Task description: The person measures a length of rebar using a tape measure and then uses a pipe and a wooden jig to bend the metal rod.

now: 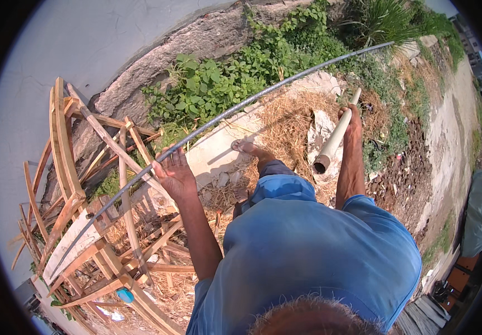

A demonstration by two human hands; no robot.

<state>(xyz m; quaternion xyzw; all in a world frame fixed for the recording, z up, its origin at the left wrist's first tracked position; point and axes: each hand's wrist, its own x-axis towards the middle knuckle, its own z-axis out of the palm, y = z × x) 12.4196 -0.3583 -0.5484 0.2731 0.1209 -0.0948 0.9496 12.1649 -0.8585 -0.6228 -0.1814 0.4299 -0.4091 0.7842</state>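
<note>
A long grey metal rod (252, 100) slants across the view, its far end reaching the plants at the upper right. My left hand (175, 174) is under it, palm up, and the rod lies across the fingers, which are only loosely bent. On the right, my right hand (353, 120) is closed around a cream-coloured pipe (339, 134). The pipe's near end shows a dark hollow with a brownish rim. The two pieces are apart from each other.
Below the rod's near end, at the left, is a tangle of wooden beams (65, 151). Leafy plants (207, 86) grow along a rough wall base (196, 39). Dry straw (285, 123) and rubble (403, 178) cover the ground. A bare foot (245, 147) stands on a pale slab (213, 153).
</note>
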